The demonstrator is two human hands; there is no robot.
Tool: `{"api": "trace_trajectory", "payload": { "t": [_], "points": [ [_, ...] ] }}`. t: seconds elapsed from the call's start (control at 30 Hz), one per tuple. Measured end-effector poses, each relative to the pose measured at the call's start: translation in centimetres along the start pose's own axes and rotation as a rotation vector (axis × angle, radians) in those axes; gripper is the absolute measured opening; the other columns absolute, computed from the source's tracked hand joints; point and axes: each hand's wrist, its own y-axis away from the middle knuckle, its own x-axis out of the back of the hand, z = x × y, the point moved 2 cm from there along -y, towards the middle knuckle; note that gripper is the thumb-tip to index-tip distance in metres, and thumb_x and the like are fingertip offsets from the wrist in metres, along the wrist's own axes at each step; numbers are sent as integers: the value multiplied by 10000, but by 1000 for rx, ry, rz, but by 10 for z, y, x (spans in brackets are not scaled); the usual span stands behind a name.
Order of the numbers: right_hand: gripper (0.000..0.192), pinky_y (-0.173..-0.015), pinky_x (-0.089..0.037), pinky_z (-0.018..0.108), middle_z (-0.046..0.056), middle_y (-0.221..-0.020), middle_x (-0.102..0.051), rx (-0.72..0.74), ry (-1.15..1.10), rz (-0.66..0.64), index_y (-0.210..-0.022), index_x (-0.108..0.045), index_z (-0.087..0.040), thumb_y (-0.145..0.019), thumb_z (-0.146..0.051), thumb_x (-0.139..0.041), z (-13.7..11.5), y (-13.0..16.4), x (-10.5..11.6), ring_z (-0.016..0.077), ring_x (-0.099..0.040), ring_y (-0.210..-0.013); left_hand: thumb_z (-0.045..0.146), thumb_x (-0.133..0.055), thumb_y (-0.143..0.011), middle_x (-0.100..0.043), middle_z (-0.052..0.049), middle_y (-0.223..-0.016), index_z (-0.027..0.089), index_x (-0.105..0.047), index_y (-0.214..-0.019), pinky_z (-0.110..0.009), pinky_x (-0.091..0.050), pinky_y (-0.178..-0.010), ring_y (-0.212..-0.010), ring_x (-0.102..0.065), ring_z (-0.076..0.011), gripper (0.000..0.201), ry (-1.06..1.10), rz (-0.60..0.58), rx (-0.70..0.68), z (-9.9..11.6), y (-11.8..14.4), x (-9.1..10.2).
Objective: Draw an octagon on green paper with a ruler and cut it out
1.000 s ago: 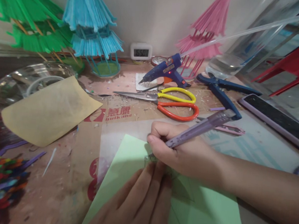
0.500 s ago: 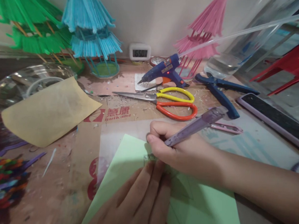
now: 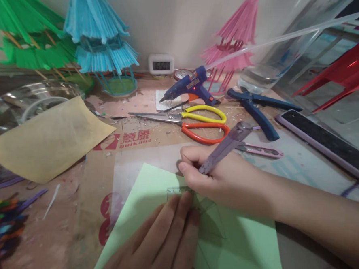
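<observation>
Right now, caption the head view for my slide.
Right hand holds a purple pen over green paper; left hand rests on a clear ruler.

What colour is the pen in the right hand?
The pen is purple and looks slightly see-through; the head view, the only one, shows it best.

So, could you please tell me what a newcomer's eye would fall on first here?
Most likely the tiered, fringed green model and blue model at back left, with a similar pink model right of centre. Then perhaps the scissors, one handle yellow, one orange, in front of the blue glue gun. Nearer the camera, the right hand holds a purple pen over a pale green sheet.
</observation>
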Motion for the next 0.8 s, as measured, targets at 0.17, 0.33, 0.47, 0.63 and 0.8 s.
{"api": "trace_trajectory", "payload": {
  "t": [0.17,0.33,0.47,0.63,0.8],
  "points": [
    [301,-516,-260,263,-52,-574,-419,-18,93,-51,-620,-388,-218,-907,-242,-473,-2,2,3,105,-394,-523,233,-340,-1058,-708,-103,-1299,93,-606,-1359,-327,-224,-1215,-1297,-550,-216,425,-30,-23,-54,-3,-2,1],
    [223,-494,-202,269,-57,-571,-395,87,221,-57,-679,-371,-230,-848,-216,-516,-2,6,2,111,-345,-502,198,-336,-1043,-712,-109,-1294,70,-591,-1369,-349,-262,-1194,-1255,-583,-232,433,-60,-55,-113,-4,-2,1],
    [220,-497,-200,267,-57,-562,-390,123,227,-38,-684,-363,-233,-851,-217,-504,0,7,1,112,-339,-493,221,-326,-1057,-716,-97,-1288,81,-594,-1368,-339,-248,-1206,-1272,-573,-222,433,-38,-39,-65,-4,-1,3],
    [230,-499,-216,267,-48,-561,-412,70,244,-66,-661,-382,-230,-854,-224,-507,-1,6,3,116,-355,-502,189,-329,-1038,-716,-111,-1286,64,-578,-1384,-345,-278,-1179,-1249,-596,-229,444,-62,-62,-118,-7,0,5],
    [237,-509,-235,265,-39,-577,-439,22,251,-81,-652,-401,-226,-859,-232,-516,-4,4,5,121,-380,-525,192,-285,-1057,-716,-102,-1294,63,-567,-1383,-346,-265,-1187,-1230,-604,-220,450,-72,-56,-115,-8,-2,3]
  ]
}}
